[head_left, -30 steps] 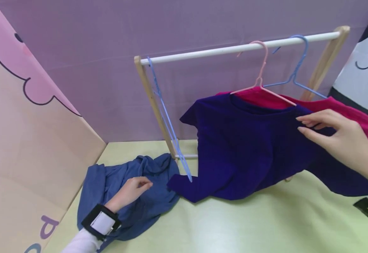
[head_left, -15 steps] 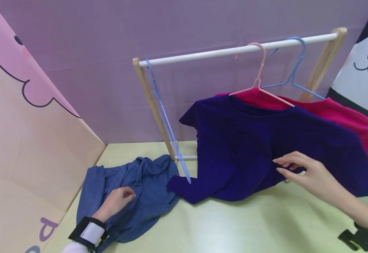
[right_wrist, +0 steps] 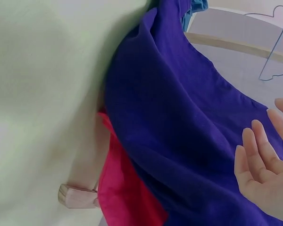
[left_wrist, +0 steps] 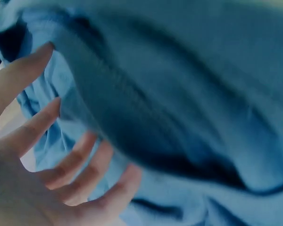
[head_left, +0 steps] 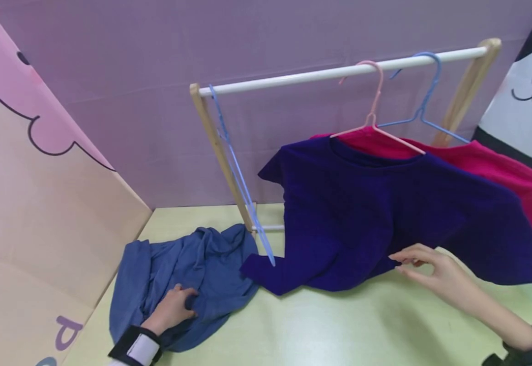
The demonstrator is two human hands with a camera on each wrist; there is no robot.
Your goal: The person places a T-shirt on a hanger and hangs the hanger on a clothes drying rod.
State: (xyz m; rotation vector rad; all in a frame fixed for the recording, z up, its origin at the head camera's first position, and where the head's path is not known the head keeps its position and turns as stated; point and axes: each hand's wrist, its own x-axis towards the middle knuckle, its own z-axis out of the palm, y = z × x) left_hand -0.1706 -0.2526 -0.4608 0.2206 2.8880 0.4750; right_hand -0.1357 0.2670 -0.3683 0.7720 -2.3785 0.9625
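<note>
A crumpled blue-grey garment point(head_left: 211, 279) lies on the table at the left. Over its front part is my left hand point(head_left: 171, 309), thumb and fingers spread; in the left wrist view the fingertips point(left_wrist: 134, 174) are at a fold of the cloth, and whether they press it I cannot tell. A dark purple T-shirt point(head_left: 339, 213) hangs from a pink hanger point(head_left: 372, 109). My right hand point(head_left: 426, 267) is by its lower hem, fingers loosely bent; in the right wrist view they stand apart from the cloth.
A rack with a white rail point(head_left: 293, 78) and wooden posts point(head_left: 469, 91) stands against the purple back wall. A bare blue hanger point(head_left: 243, 183) hangs at its left end. Behind the purple shirt, a pink-red shirt point(head_left: 522, 178) hangs on another blue hanger point(head_left: 423, 107).
My right hand has moved down and left from the purple shirt's shoulder to its hem. My left hand has drawn back towards the garment's front, and its fingers have spread.
</note>
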